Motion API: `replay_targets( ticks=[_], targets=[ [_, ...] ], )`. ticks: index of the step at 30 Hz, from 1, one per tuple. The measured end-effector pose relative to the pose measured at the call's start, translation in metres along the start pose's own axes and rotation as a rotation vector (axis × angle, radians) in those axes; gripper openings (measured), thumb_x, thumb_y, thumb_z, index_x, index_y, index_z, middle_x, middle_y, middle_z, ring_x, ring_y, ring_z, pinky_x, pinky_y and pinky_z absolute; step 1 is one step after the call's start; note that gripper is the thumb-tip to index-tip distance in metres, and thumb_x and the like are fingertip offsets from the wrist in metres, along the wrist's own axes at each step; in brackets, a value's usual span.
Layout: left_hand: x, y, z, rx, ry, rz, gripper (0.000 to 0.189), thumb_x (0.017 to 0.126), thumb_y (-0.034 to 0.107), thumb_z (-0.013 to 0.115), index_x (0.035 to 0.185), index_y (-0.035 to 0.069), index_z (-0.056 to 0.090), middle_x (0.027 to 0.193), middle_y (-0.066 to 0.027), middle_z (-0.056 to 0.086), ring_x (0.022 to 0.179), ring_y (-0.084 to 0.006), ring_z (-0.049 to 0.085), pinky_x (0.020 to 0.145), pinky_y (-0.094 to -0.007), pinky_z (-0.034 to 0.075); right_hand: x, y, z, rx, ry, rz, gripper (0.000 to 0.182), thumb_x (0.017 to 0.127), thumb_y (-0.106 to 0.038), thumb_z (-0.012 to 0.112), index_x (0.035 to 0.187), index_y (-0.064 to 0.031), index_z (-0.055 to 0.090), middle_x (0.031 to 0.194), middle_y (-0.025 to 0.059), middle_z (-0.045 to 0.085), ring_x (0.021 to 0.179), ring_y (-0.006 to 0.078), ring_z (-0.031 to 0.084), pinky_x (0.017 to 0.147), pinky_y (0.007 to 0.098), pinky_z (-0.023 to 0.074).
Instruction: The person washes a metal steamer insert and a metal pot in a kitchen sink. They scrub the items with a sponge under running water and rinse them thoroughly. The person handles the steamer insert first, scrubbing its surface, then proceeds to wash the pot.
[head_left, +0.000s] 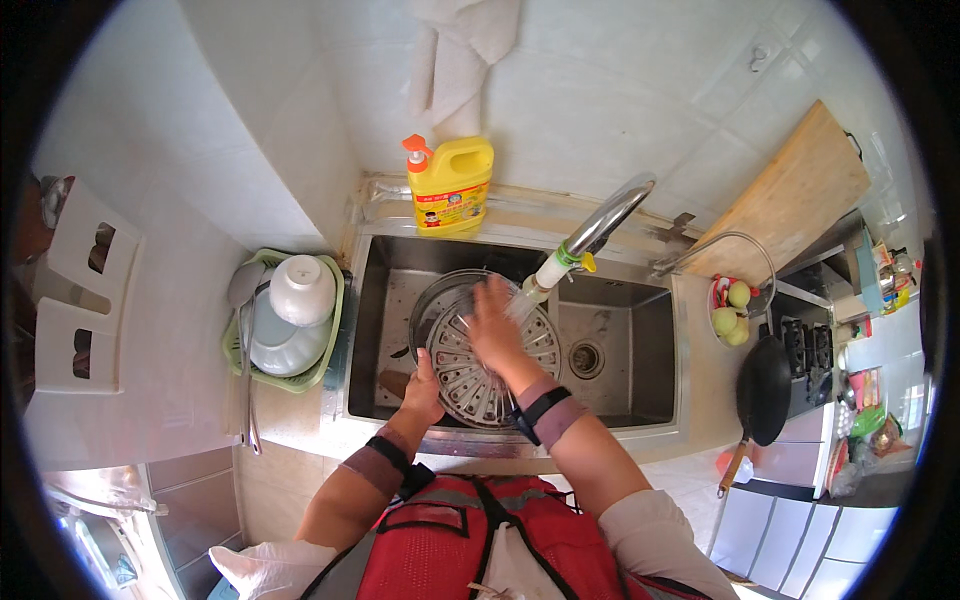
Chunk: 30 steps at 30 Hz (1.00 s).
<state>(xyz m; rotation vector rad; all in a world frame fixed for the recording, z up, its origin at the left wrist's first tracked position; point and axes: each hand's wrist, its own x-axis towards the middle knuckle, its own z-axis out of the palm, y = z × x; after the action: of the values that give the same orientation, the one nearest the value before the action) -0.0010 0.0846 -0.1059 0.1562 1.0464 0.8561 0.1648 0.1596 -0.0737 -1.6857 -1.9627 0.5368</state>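
Note:
A round perforated metal steamer tray (480, 397) is tilted over the left basin of a steel double sink (600, 424). My left hand (424, 391) grips its lower left rim, thumb on top. Blurred by motion, my right hand (495, 330) lies over the tray's upper middle, under water running from the faucet (611, 217); whether it holds anything cannot be told. Behind the tray shows the rim of a round metal pan or pot (424, 300) in the left basin. A brown item (393, 384) lies on the basin floor, partly hidden.
A yellow dish soap bottle (452, 187) stands behind the sink. To the left, a green rack (330, 367) holds bowls and long-handled utensils. On the right are a plate of green fruit (726, 322), a wooden cutting board (787, 187) and a black wok (763, 390).

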Motion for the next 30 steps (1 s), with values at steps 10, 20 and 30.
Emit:
replay_targets(
  ticks=[10, 20, 30],
  targets=[
    [-0.002, 0.01, 0.002, -0.081, 0.099, 0.097, 0.082, 0.095, 0.072, 0.035, 0.144, 0.007, 0.045, 0.139, -0.0093, 0.054, 0.126, -0.0292, 0.055, 0.103, -0.0452, 0.048, -0.042, -0.034, 0.014, -0.045, -0.076, -0.285, 0.062, 0.086, -0.022, 0.067, 0.138, 0.0009, 0.044, 0.145, 0.0239, 0.042, 0.138, 0.0405, 0.037, 0.111, 0.0576, 0.0285],
    [0.004, 0.04, -0.007, -0.343, -0.016, 0.108, 0.073, 0.1, 0.064, 0.03, 0.147, 0.008, 0.04, 0.144, -0.0144, 0.05, 0.131, -0.0351, 0.05, 0.111, -0.0535, 0.039, -0.038, 0.073, -0.021, 0.577, 0.194, 0.611, 0.048, 0.075, -0.012, 0.072, 0.118, 0.0022, 0.056, 0.106, 0.017, 0.065, 0.097, 0.0277, 0.065, 0.083, 0.0388, 0.0519],
    [0.017, 0.016, -0.015, -0.254, 0.02, -0.043, 0.056, 0.106, 0.047, 0.032, 0.138, 0.005, 0.048, 0.137, -0.017, 0.055, 0.123, -0.036, 0.056, 0.105, -0.0553, 0.046, -0.067, 0.093, -0.053, 1.381, 0.203, 0.929, 0.018, 0.075, 0.0, 0.068, 0.092, 0.0003, 0.061, 0.083, 0.0092, 0.065, 0.073, 0.0236, 0.065, 0.065, 0.0405, 0.0551]
  ],
)
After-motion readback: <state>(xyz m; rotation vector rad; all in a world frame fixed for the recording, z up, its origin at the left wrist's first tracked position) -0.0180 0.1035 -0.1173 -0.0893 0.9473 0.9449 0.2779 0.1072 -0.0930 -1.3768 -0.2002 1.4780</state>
